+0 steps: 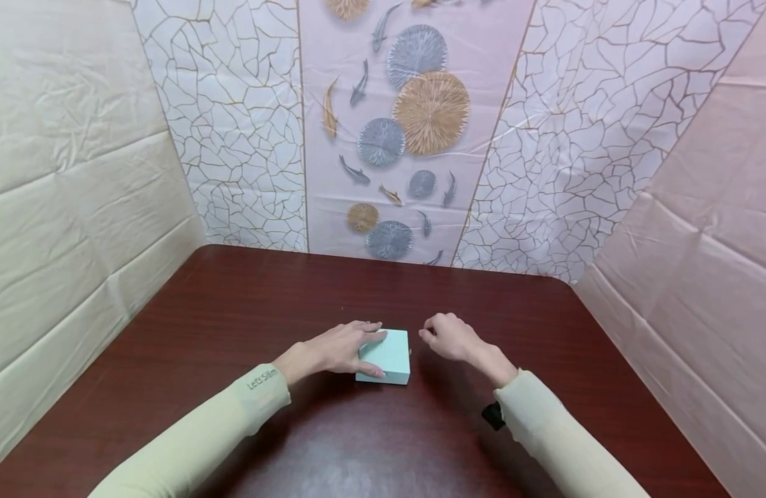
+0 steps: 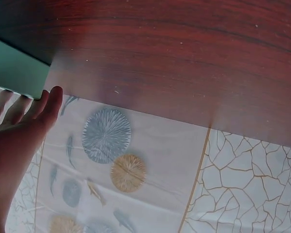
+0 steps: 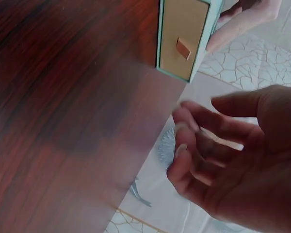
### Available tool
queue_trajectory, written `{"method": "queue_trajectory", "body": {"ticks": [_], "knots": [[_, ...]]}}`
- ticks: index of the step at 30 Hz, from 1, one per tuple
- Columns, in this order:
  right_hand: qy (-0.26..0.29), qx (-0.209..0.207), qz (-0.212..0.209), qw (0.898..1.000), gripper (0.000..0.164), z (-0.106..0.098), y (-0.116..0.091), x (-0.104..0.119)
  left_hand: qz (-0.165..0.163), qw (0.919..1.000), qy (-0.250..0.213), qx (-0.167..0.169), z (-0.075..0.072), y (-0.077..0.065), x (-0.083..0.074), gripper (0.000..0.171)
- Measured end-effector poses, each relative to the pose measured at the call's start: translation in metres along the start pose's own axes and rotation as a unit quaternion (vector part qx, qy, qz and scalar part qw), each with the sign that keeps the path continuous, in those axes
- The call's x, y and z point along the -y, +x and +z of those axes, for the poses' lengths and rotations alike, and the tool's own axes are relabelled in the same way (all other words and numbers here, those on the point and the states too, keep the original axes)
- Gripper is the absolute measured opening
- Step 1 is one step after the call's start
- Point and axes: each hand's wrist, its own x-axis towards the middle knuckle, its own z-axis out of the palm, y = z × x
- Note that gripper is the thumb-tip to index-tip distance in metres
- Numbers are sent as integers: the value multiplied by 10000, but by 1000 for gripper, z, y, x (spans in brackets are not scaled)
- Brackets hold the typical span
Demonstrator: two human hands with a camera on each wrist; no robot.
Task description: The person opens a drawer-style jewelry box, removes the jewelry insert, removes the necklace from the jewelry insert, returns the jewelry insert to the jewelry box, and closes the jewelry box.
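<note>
A small mint-green box (image 1: 391, 354) sits on the dark red-brown table, in the middle of the head view. Its right end, seen in the right wrist view, has a tan drawer front (image 3: 182, 26) with a small orange-brown pull tab (image 3: 183, 48); the drawer is pushed in. My left hand (image 1: 342, 348) rests on the box from the left, fingers fairly straight across the top and thumb at the near edge. Just right of the box hovers my right hand (image 1: 452, 337), fingers loosely bent with nothing in them, a short gap from the tab.
The wood-grain table (image 1: 264, 290) ends at a back wall cloth (image 1: 383, 200) printed with fish and round leaf shapes. Pale quilted panels stand on the left (image 1: 77, 194) and right (image 1: 700, 228). A black strap (image 1: 493, 416) shows under the right sleeve.
</note>
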Motion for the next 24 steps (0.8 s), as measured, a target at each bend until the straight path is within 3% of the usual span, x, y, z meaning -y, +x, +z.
{"method": "queue_trajectory", "body": {"ticks": [6, 15, 19, 24], "knots": [[667, 874, 171, 9938, 29, 6, 5, 3, -32, 10000, -60, 53, -1, 0, -1, 84], [1262, 1904, 298, 9731, 27, 13, 11, 4, -38, 9998, -74, 178, -2, 2, -1, 83], [1473, 2151, 287, 9650, 28, 14, 12, 5, 3, 9998, -98, 158, -4, 3, 0, 84], [1428, 2192, 279, 9648, 29, 19, 15, 4, 14, 9999, -119, 122, -4, 3, 1, 84]]}}
